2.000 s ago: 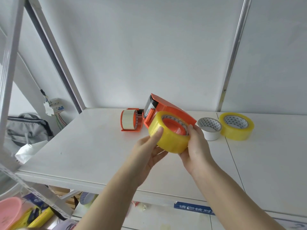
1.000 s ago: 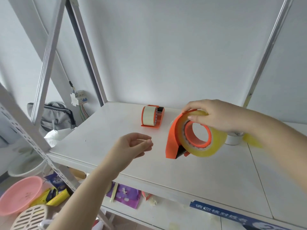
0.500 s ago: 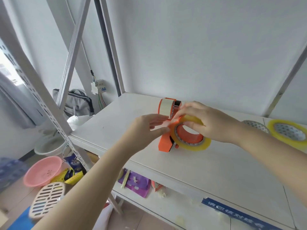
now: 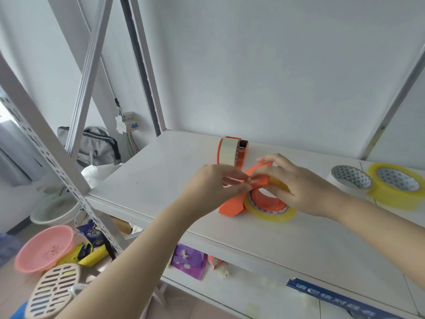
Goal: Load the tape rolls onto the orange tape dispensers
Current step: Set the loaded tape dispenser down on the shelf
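An orange tape dispenser (image 4: pixel 232 206) lies on the white shelf (image 4: pixel 161 180) with a yellow tape roll (image 4: pixel 269 214) mounted on its orange hub. My right hand (image 4: pixel 296 187) grips the top of the roll and dispenser. My left hand (image 4: pixel 213 185) pinches at the dispenser's upper edge, fingertips meeting the right hand's; what they pinch is hidden. Behind stands a second orange dispenser (image 4: pixel 232 151) loaded with a pale roll. At the far right lie a white tape roll (image 4: pixel 350 180) and a yellow tape roll (image 4: pixel 396 185).
Slanted metal shelf posts (image 4: pixel 46 139) rise at the left. A grey bag (image 4: pixel 96 146) leans against the wall. On the floor below are a pink basin (image 4: pixel 44 248), a slotted beige lid (image 4: pixel 54 293) and yellow packets. A lower shelf holds a purple packet (image 4: pixel 188 261).
The dispenser with the yellow roll has been set down on the shelf. My left hand came in from open air and now pinches at its top beside my right hand.
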